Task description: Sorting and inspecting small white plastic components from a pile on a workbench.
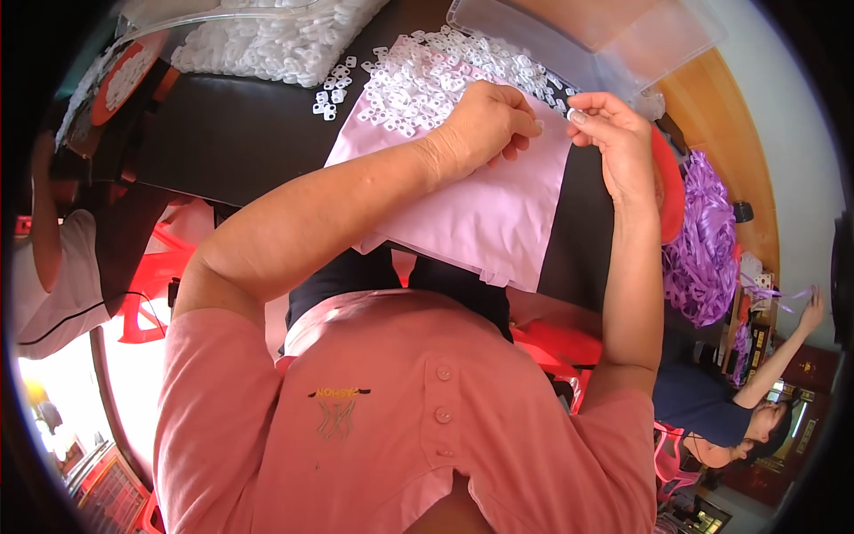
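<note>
My left hand (485,125) reaches over a pale pink sheet (498,214) spread on the dark table (231,133). Its fingers are curled, pinching what looks like a tiny white plastic piece at the fingertips. Just to its right, my right hand (614,133) pinches a small white plastic piece (574,114) between thumb and forefinger. The two hands' fingertips nearly meet. A heap of small white plastic pieces (427,71) lies on the far part of the sheet, just beyond my left hand.
A clear bag of white pieces (267,40) lies at the far left and a clear plastic box (605,36) at the far right. Purple ribbon (703,249) is heaped on the right, where another person (712,418) holds a strand. A second person (53,267) sits at left beside red stools (151,303).
</note>
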`<state>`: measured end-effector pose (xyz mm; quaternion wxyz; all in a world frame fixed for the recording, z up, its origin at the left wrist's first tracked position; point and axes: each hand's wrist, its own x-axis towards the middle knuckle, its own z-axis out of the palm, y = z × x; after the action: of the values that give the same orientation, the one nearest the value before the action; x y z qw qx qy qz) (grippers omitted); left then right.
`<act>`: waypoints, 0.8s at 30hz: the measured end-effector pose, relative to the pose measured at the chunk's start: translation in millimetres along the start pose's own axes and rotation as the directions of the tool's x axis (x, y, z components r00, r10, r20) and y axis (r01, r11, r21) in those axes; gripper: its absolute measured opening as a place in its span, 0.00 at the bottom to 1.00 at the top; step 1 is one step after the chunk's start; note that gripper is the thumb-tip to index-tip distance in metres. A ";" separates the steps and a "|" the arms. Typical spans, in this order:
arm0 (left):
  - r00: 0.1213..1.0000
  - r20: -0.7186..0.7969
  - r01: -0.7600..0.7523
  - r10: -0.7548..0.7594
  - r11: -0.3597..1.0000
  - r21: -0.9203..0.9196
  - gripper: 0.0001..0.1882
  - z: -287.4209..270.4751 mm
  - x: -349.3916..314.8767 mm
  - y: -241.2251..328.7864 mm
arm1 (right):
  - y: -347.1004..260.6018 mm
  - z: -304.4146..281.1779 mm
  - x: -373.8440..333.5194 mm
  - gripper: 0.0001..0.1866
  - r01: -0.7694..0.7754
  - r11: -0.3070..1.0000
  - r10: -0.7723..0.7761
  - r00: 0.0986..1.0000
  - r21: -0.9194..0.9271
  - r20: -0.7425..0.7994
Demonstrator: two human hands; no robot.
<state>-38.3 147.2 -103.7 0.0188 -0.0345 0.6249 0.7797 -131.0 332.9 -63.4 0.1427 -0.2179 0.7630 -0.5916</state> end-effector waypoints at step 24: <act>0.993 -0.082 -0.085 0.082 0.996 -0.032 0.07 0.5 -3.0 12.3 | 1.7 24.4 -22.2 0.10 0.150 0.942 -0.141 0.989 0.300 -0.051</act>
<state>-36.2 145.0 -91.4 -0.0396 -0.0399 0.6120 0.7889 -100.5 323.9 -72.4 0.1191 -0.2408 0.6472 -0.7134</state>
